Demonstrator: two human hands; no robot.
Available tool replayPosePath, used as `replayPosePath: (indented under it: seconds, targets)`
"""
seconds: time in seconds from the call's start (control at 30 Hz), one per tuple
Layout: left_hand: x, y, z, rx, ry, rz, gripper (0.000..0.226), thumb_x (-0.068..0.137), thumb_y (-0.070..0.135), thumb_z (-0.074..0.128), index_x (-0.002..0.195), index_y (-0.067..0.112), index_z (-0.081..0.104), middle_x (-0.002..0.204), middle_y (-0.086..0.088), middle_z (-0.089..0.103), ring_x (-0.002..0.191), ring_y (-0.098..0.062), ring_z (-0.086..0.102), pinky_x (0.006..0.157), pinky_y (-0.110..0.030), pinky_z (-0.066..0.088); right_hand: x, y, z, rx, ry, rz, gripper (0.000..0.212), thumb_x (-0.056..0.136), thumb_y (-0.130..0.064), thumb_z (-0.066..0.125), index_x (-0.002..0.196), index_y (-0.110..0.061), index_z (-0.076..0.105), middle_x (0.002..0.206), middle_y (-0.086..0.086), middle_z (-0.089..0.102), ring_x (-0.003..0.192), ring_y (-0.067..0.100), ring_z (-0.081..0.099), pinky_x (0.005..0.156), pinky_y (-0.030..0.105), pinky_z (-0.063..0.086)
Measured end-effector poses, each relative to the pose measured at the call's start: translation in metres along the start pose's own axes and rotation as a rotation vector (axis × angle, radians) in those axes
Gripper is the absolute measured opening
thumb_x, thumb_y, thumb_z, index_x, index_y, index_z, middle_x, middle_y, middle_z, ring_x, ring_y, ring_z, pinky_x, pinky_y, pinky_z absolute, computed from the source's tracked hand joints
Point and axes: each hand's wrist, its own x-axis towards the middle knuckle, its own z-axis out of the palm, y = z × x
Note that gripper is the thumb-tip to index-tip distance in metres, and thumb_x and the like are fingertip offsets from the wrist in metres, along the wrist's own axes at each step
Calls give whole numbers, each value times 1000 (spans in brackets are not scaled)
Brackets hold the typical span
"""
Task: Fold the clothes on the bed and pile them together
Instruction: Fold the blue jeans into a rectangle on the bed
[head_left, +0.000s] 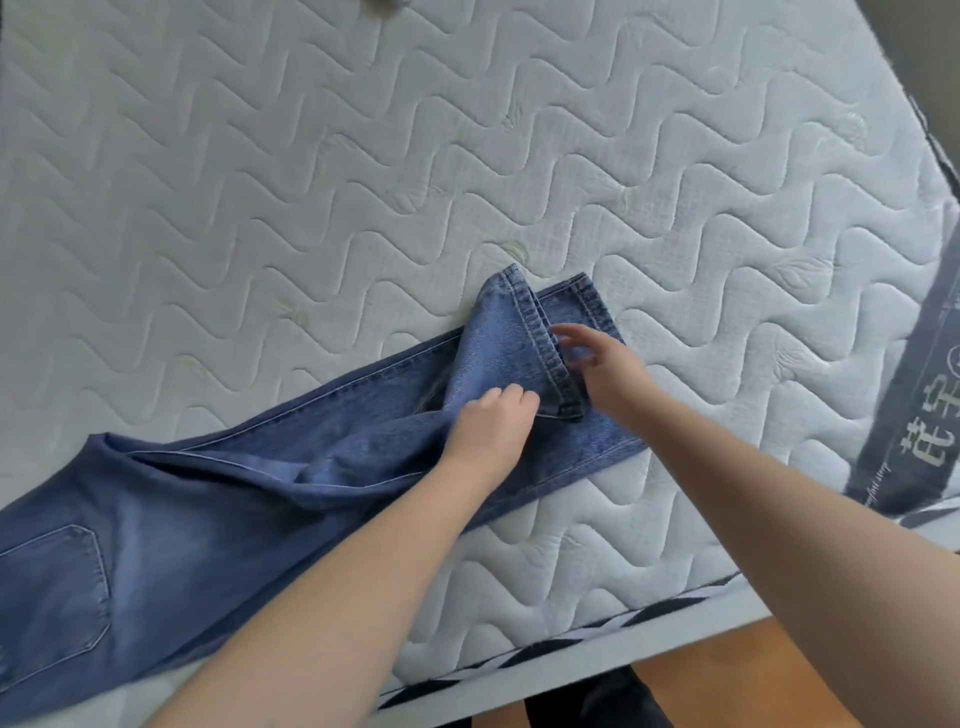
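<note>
Jeans (218, 499) flat on mattress (311, 156); L grip (491, 423) bunching upper leg, R grip (597, 358) wide at hem.

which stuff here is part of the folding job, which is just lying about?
Job:
- blue jeans, legs laid together
- left hand, grip on the upper leg
- right hand, fingers spread over the hems

Lying about:
- mattress
- grey label strip
- wooden floor
</note>
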Motion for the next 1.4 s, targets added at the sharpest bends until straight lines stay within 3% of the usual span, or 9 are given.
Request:
replayPosePath:
  seconds: [0.13,0.23,0.37,0.47,0.6,0.73,0.9,1.13,1.4]
  targets:
    - [3,-17,-54,-442,-6,14,28,85,7,50,110,16,59,106,-4,63,102,-28,56,78,-40,43,-14,-1,-12,-186,-88,-263,70,84,15,50,142,-24,48,144,11,37,126,24,47,99,18,34]
    - [-3,-22,-98,-714,-10,34,26,79,13,45,98,20,60,80,6,61,80,-20,57,70,-34,44,-21,-4,-12,-206,-56,-311,56,76,-11,80,129,-17,62,151,14,30,137,32,35,113,40,31]
    - [18,-29,-136,-872,71,-31,25,81,15,43,98,20,60,75,12,60,70,0,55,62,-10,38,-40,-7,-20,114,97,-193,20,79,-29,77,94,-37,65,107,-14,67,100,13,60,87,27,47]
    - [51,-36,-140,-803,83,-21,12,92,24,58,103,26,56,86,19,61,79,8,55,65,-1,35,-59,7,-28,162,184,-63,9,84,-36,72,82,-37,63,74,-16,68,69,1,62,62,26,47]
    - [105,-33,-109,-545,-23,-67,13,96,32,58,98,18,59,89,2,61,83,-16,55,69,-26,37,-76,30,-32,243,188,65,22,82,-37,75,81,-19,62,57,-5,55,39,8,49,35,25,41]
    - [140,-16,-59,-388,-177,-118,13,95,33,59,88,24,55,96,-4,59,101,-30,58,78,-34,42,-77,57,-29,35,213,244,31,81,-36,76,73,-15,55,61,-2,57,50,14,56,43,29,41]
    - [158,-11,-19,-213,-42,-246,30,91,39,64,113,18,61,125,-6,47,118,-27,42,95,-39,36,-73,78,-17,-160,364,225,30,80,-36,77,88,-12,60,96,-2,45,90,16,41,81,33,39]
    - [161,-4,-22,-591,-6,-334,23,87,21,72,100,18,54,87,5,56,84,-17,54,72,-25,34,-65,72,-21,78,222,314,34,82,-24,71,77,-20,37,68,-5,47,63,16,43,53,31,25]
    - [184,65,-20,-560,-50,-131,15,87,13,69,100,18,67,90,3,58,82,-15,53,67,-18,37,-99,116,-62,283,374,387,36,79,-18,79,97,-20,49,79,-6,56,69,10,54,56,19,34]
